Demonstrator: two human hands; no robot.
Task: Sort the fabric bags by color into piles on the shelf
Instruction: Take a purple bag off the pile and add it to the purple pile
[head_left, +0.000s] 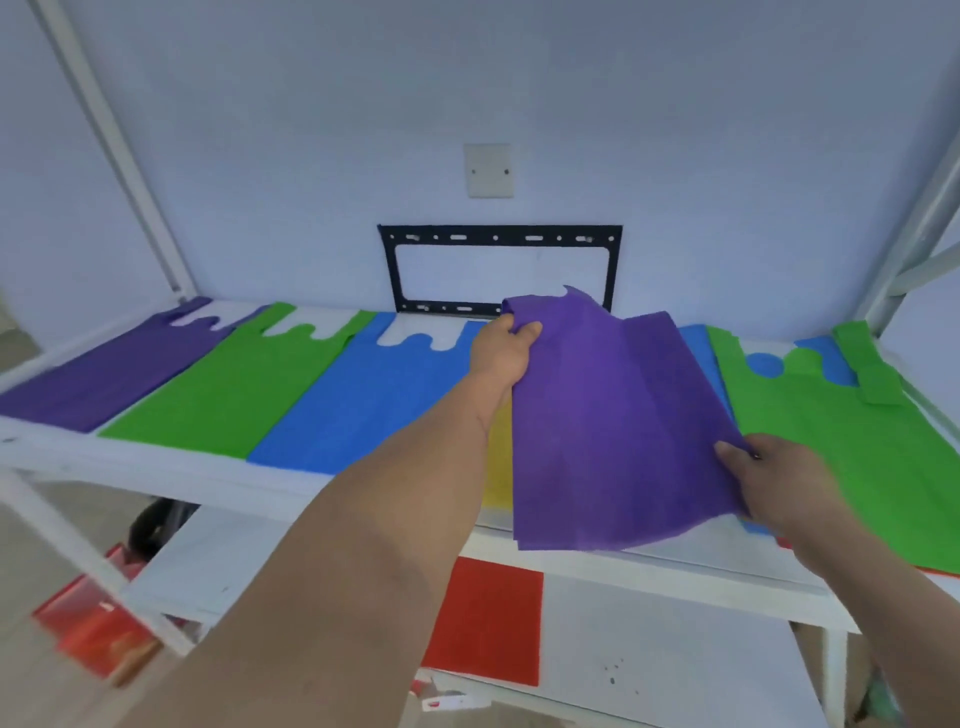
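White shelf (156, 462), both hands' grip, left (501, 348), right (769, 478), holding purple bag (618, 426)

Along the white metal shelf (156, 467) in front of you, three flat fabric bags lie side by side: the purple fabric bag (104, 379) at far left, the green fabric bag (228, 384) next, then the blue fabric bag (363, 405). Right of these, your left hand (506, 348) and right hand (769, 478) hold a purple bag (618, 426) over a yellow bag (500, 462), with a mixed heap (852, 457) at far right. Behind, a black metal bracket (498, 270) sits on the wall under a blank wall plate (489, 170); a red sheet (485, 621) lies on the lower shelf (675, 654).
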